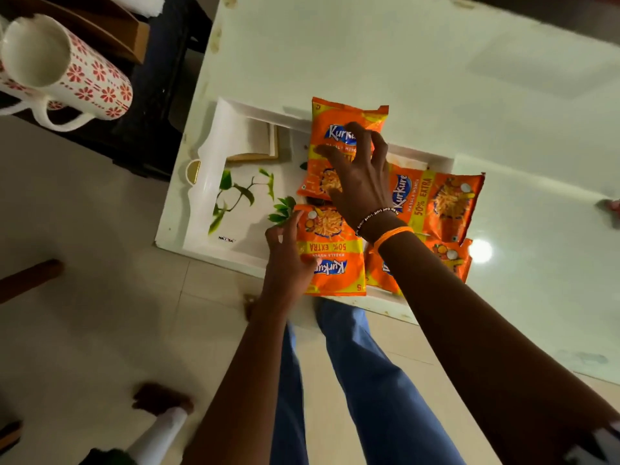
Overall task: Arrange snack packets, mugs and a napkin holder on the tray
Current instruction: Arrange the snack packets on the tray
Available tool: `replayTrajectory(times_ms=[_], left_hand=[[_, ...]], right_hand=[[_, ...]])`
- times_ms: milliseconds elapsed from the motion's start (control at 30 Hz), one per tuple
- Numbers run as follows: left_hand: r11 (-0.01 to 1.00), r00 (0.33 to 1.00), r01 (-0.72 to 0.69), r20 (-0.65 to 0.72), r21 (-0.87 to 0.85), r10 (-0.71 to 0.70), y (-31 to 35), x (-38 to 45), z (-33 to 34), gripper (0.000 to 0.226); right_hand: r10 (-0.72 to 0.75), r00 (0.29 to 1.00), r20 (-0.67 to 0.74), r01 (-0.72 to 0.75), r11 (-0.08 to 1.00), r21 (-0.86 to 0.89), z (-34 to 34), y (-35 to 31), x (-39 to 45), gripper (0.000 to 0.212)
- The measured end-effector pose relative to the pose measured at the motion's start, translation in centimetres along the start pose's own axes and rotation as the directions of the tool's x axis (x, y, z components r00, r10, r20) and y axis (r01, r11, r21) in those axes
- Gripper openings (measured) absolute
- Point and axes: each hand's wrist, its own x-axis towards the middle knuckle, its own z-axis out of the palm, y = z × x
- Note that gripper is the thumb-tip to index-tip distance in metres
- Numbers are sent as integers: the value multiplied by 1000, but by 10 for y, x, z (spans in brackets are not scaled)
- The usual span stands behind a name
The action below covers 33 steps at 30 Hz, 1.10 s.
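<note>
Packet step: my right hand (355,182) spread loosely over top packet (345,129), left hand (285,260) pinching lower packet (332,256) on tray (208,162). Next: mugs (67,68), upper left.

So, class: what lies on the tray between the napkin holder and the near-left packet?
In the head view, only bare tray floor with its printed green leaves lies between the napkin holder and the packet.

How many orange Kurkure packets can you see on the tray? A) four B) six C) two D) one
A: one packet under the right hand at the far side, one by the left hand at the near edge, and two on the right of the white tray.
</note>
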Motion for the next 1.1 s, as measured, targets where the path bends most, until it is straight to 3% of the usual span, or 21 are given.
replayTrajectory(times_ms=[133,400,533,667,867,1100], left_hand=[[999,996,-42,80,-23,44,-6,6,-7,82],[981,934,-151,342,119,102,-25,19,-41,81],[972,931,-180,344,148,120,-28,19,-43,77],[938,956,-236,234,255,177,-22,14,-39,75],[883,931,-335,262,330,255,-18,9,-30,76],[893,936,-315,263,323,235,-20,10,-24,79]], right_hand=[[51,998,-36,-52,998,-21,14,2,2,49],[161,971,-175,-167,986,-23,15,-1,8,47],[226,943,-245,-235,972,-8,6,3,-8,56],[368,876,-312,-387,922,2,5,15,-47,44],[354,924,-144,-374,914,-157,23,41,-83,44],[341,917,-207,-377,911,-169,13,62,-61,38]])
